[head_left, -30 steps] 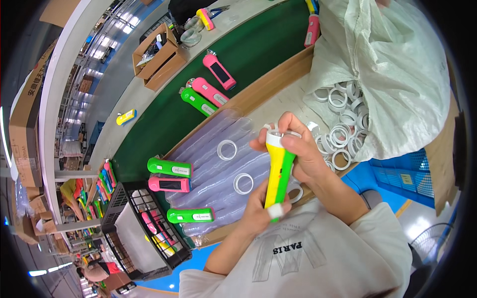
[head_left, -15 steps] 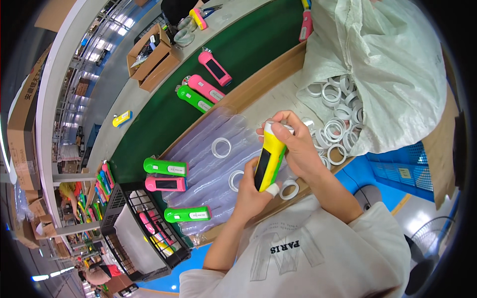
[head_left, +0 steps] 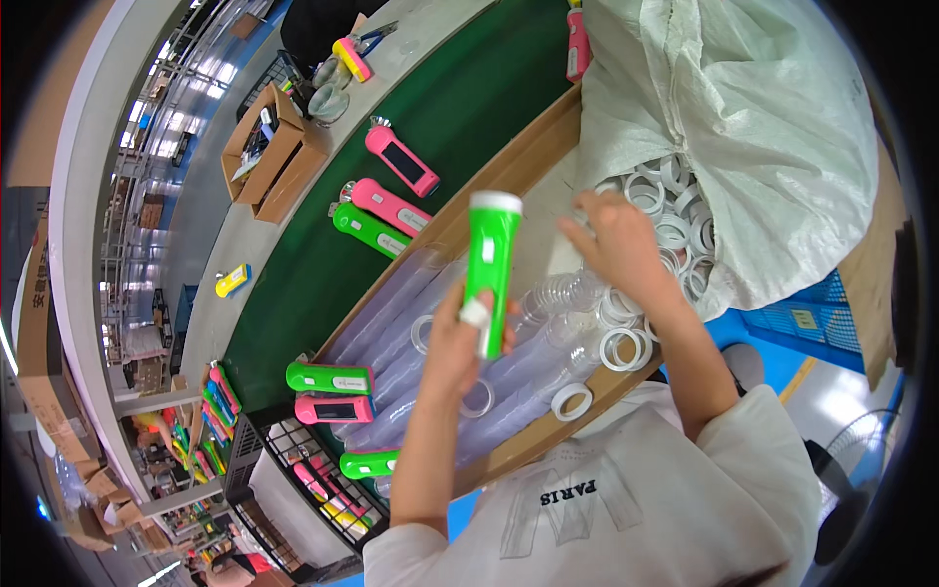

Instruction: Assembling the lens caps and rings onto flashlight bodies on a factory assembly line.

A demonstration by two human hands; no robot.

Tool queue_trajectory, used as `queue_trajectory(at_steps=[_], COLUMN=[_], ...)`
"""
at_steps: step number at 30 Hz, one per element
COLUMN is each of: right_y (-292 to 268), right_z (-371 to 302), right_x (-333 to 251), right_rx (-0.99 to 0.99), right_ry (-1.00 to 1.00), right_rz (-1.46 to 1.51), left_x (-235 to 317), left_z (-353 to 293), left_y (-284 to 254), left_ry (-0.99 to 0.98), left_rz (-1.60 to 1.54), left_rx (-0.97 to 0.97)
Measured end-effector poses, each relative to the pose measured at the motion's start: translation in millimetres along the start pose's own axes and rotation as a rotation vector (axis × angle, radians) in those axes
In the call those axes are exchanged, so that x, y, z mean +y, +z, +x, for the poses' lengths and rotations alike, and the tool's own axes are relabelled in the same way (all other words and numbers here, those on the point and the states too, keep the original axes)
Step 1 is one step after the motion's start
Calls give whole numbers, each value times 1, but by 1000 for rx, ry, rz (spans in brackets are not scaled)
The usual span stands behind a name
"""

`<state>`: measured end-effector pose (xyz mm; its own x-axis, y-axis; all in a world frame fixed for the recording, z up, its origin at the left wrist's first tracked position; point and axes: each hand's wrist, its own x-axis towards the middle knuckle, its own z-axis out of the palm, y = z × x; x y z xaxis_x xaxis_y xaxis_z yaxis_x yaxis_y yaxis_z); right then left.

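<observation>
My left hand (head_left: 458, 342) is wrapped round the handle of a green flashlight (head_left: 486, 256), holding it upright over the carton. A white ring (head_left: 496, 202) sits round the flashlight's head. To the right, my right hand (head_left: 624, 245) is slightly blurred, fingers apart and nothing visible in it. It is close to the heap of white rings (head_left: 673, 233) spilling from a white woven sack (head_left: 743, 147). Under both hands, clear plastic tubes or lenses in rows (head_left: 528, 377) lie in the carton, with a few loose rings (head_left: 571, 401) on them.
Pink and green flashlights (head_left: 401, 161) lie on the green belt (head_left: 293, 284) beyond the carton edge (head_left: 489, 186). A black crate (head_left: 323, 489) with flashlights stands at lower left. A small cardboard box (head_left: 279, 157) and a yellow piece (head_left: 233, 281) rest on the ledge. A blue crate (head_left: 812, 333) is at right.
The flashlight has been turned from its yellow, dark-panelled side to its green side and raised by my left hand. My right hand has let go of its head and moved toward the rings.
</observation>
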<state>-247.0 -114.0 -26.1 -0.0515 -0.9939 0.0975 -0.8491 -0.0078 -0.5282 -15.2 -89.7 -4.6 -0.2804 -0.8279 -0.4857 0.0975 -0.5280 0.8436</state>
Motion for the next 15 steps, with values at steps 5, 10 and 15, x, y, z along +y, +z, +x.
queue_trajectory(at_steps=[5,10,15], right_y=[14,6,-1], right_z=[30,18,7], right_x=[50,43,-1], right_rx=[157,105,181], right_ry=[-74,-126,-457], right_rz=[-416,-205,165], left_x=[58,51,35], left_z=[110,78,35], left_y=[-11,-30,-52], left_ry=[382,680,653], left_rz=[557,1415,1780], left_rx=[208,-75,-142])
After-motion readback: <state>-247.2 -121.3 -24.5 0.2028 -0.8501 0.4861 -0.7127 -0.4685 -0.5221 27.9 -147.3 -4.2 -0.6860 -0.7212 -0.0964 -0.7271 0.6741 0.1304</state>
